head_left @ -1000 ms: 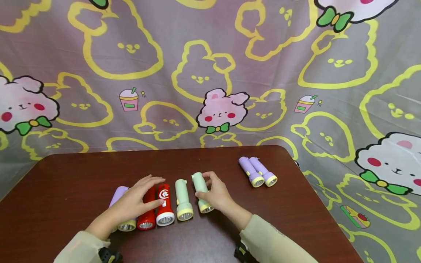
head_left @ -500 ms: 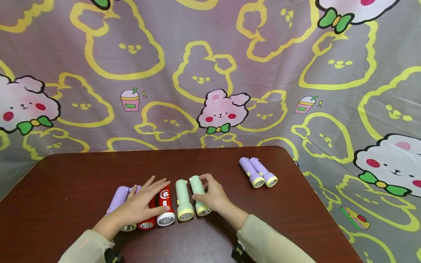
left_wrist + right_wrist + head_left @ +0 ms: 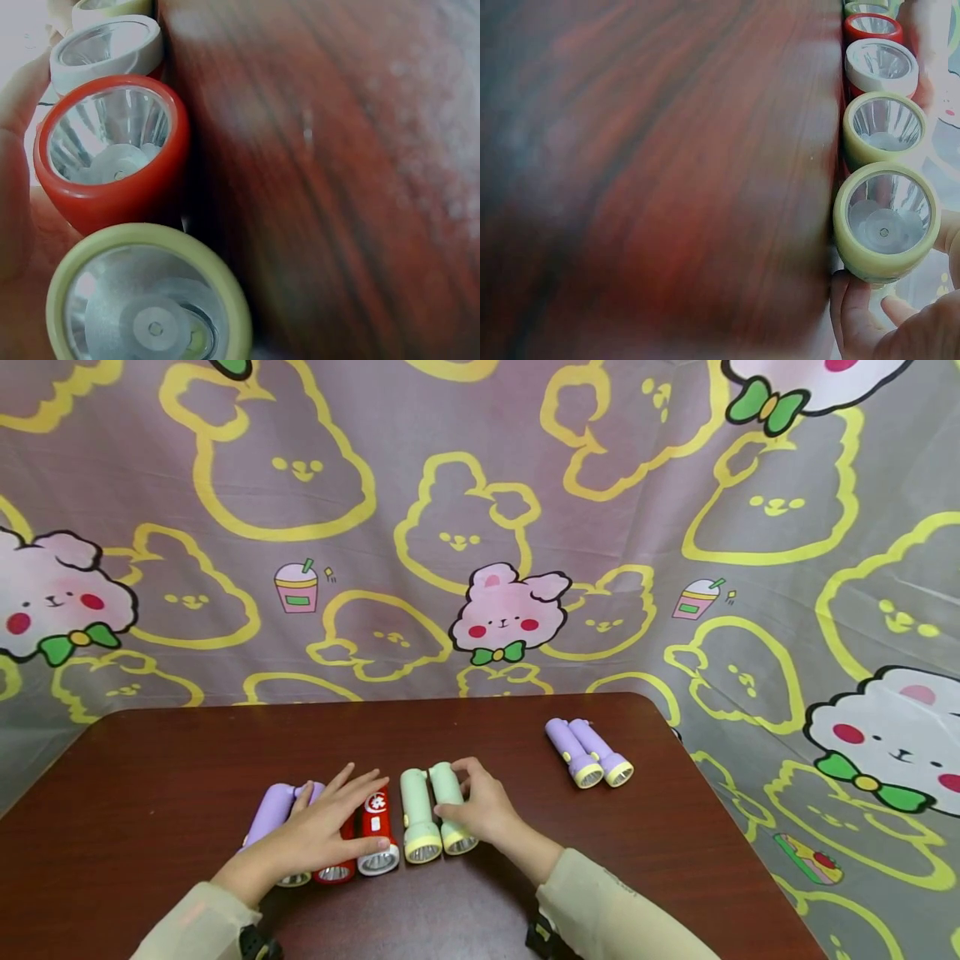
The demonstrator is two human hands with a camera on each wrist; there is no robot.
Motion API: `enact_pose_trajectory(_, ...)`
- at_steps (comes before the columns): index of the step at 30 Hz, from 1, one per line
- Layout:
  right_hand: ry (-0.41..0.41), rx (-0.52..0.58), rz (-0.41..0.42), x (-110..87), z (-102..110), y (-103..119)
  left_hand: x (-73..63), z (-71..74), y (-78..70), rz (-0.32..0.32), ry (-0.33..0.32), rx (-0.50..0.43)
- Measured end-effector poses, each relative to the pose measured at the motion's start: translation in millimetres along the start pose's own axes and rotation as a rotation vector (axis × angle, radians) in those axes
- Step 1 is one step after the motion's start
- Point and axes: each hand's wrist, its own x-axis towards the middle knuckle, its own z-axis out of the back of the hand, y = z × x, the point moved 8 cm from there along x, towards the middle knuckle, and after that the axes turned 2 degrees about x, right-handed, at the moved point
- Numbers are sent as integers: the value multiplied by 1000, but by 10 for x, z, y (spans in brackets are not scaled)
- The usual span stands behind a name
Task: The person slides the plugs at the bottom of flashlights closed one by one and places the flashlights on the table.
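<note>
My right hand [image 3: 486, 806] grips a pale green flashlight [image 3: 447, 785] with a yellow rim, thumb on its near side and fingers round the back. It lies right beside a second pale green flashlight [image 3: 416, 802]. My left hand [image 3: 315, 831] spreads straight fingers over a red flashlight [image 3: 335, 871] and a red one with a white rim [image 3: 377, 814], its thumb across the latter. Farther left, purple flashlights [image 3: 272, 810] lie partly hidden under that hand and wrist. In the right wrist view, the held flashlight's lens [image 3: 885, 217] faces the camera, heading the row of lenses.
Two more purple flashlights [image 3: 581, 752] lie side by side at the back right of the dark brown table [image 3: 225, 743]. A patterned curtain [image 3: 345, 552] hangs behind the table and along its right side.
My right hand has moved the green flashlight left, closing the gap to the other green one. My left hand has shifted slightly right and spread its fingers over the red flashlights.
</note>
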Motion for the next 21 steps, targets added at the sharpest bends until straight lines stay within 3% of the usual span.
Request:
enact_pose_trajectory(12, 43, -4, -8, -43, -84, 6, -20, -28, 13, 13, 38, -25)
enact_pose_trajectory(21, 34, -27, 30, -18, -66, 67, 16, -11, 28, 8, 27, -28)
